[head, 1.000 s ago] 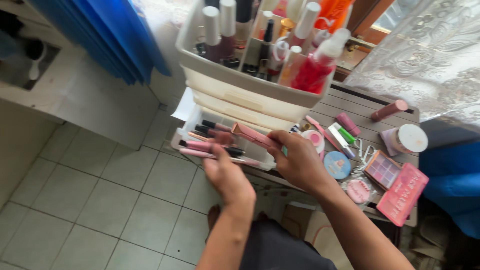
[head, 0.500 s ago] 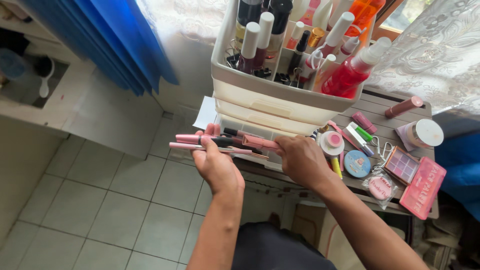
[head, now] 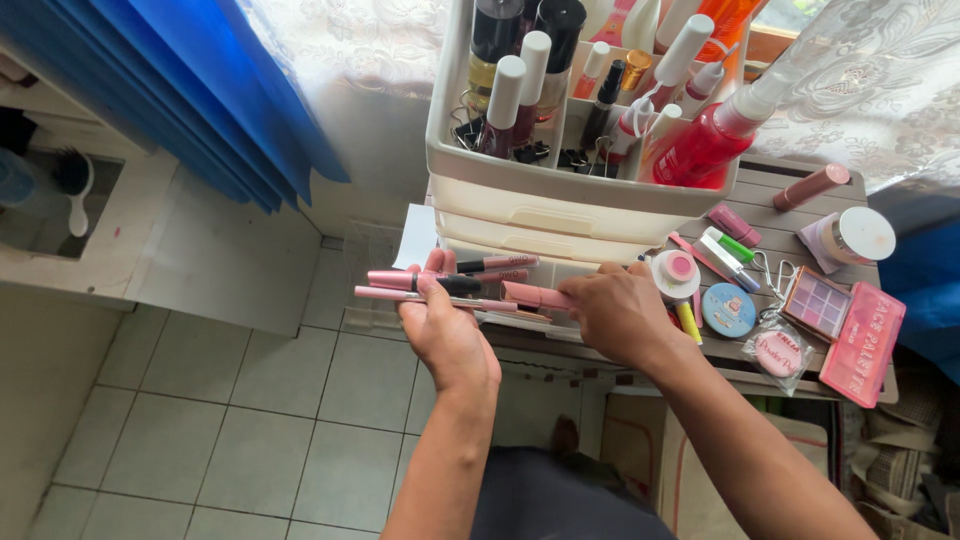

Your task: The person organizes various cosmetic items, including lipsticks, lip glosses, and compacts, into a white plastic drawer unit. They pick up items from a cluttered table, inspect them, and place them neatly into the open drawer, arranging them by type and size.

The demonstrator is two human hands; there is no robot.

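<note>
Left hand (head: pixel 443 325) clasps a bundle of pink makeup sticks (head: pixel 430 285); right hand (head: pixel 618 312) pinches a pink tube (head: pixel 535 295).

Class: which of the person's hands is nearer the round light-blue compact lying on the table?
Right. The right hand lies just left of the round light-blue compact, while the left hand is farther left, gripping a bundle of pink makeup pencils.
</note>
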